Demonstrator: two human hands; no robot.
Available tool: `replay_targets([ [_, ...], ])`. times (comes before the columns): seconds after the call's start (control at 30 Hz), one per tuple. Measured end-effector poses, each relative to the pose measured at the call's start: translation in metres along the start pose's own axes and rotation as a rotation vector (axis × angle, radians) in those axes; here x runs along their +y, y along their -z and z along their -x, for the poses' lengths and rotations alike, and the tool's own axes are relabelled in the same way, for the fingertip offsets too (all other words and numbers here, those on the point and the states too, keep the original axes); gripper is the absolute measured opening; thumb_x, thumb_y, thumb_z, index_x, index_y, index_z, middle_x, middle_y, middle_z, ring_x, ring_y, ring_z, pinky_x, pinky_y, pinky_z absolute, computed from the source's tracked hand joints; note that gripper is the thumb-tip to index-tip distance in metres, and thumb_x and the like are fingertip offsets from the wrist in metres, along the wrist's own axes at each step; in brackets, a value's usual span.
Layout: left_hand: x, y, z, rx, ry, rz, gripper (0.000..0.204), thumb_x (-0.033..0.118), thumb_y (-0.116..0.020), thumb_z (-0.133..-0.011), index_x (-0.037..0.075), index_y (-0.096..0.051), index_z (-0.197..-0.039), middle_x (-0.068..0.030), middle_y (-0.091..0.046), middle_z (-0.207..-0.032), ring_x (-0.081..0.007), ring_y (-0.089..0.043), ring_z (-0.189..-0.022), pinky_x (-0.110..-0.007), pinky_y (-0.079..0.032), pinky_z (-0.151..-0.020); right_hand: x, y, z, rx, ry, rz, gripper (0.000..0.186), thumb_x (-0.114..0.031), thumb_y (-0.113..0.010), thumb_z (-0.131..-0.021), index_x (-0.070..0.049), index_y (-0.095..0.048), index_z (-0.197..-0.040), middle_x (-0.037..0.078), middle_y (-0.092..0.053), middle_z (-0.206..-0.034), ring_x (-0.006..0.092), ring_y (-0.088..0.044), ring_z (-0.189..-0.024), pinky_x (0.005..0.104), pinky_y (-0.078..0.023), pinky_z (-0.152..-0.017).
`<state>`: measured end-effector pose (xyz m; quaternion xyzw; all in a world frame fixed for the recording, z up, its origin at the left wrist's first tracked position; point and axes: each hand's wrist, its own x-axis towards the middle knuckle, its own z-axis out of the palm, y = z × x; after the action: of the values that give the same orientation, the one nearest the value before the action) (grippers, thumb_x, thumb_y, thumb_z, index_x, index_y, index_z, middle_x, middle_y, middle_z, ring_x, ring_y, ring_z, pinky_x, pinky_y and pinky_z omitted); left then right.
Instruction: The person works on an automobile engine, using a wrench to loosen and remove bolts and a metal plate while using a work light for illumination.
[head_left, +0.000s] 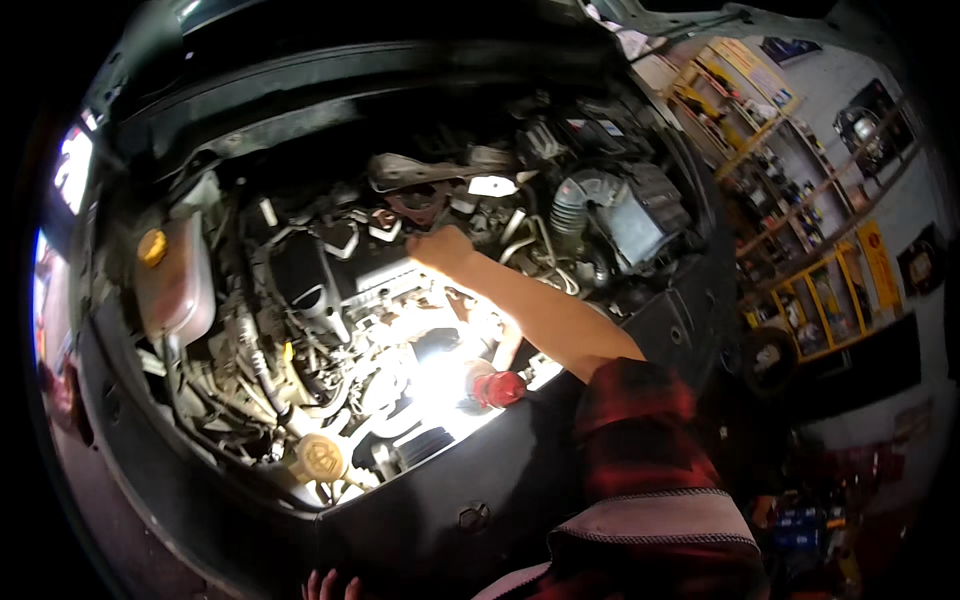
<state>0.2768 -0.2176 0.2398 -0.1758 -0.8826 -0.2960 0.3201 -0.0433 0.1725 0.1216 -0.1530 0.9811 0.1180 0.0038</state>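
My right arm, in a red and black checked sleeve, stretches over the open engine bay. At the far edge of the black engine cover (300,265), my right hand (443,250) is closed; whatever its fingers hold is hidden. Just beyond it sits a brownish metal bracket or shield (415,172). A lit work lamp with a red end (497,388) lies among the engine parts below my forearm, and its glare washes out what surrounds it. Only the fingertips of my left hand (332,586) show at the bottom, apart from one another, by the dark front panel (410,530).
On the left stands a coolant tank with a yellow cap (152,247). A round yellowish cap (322,457) is near the front edge. At right are a ribbed intake hose (570,205) and a black battery or air box (650,195). Yellow shelving (840,300) lines the wall.
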Motion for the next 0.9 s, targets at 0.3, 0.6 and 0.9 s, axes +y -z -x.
replay_targets([
  [0.3,-0.002,0.000,-0.005,-0.040,-0.044,-0.018,0.020,0.017,-0.055,-0.087,0.002,-0.069,-0.090,-0.0172,-0.066,-0.098,-0.0371,-0.062,-0.095,-0.050,-0.048,-0.087,0.008,0.000,0.010,0.112,0.102,-0.005,0.020,-0.020,-0.050,-0.087,-0.001,-0.055,-0.088,0.015,-0.067,-0.079,0.0328,-0.068,-0.067,0.0438,-0.053,-0.052],
  [0.6,0.013,-0.002,-0.007,-0.032,-0.041,-0.036,0.023,0.017,-0.053,-0.092,0.000,-0.068,-0.095,-0.0171,-0.066,-0.098,-0.0372,-0.061,-0.096,-0.051,-0.047,-0.088,-0.014,0.010,0.013,-0.021,0.070,-0.203,0.021,-0.018,-0.048,-0.088,-0.001,-0.058,-0.094,0.018,-0.069,-0.081,0.0368,-0.068,-0.074,0.0491,-0.054,-0.063],
  [0.9,0.013,-0.004,-0.004,-0.008,0.029,-0.012,0.024,0.017,-0.052,-0.093,-0.002,-0.067,-0.094,-0.0173,-0.065,-0.100,-0.0366,-0.061,-0.098,-0.050,-0.049,-0.087,-0.008,0.061,0.053,0.180,-0.077,-0.524,0.021,-0.019,-0.052,-0.087,-0.011,-0.058,-0.106,0.014,-0.068,-0.080,0.0317,-0.068,-0.072,0.0448,-0.053,-0.061],
])
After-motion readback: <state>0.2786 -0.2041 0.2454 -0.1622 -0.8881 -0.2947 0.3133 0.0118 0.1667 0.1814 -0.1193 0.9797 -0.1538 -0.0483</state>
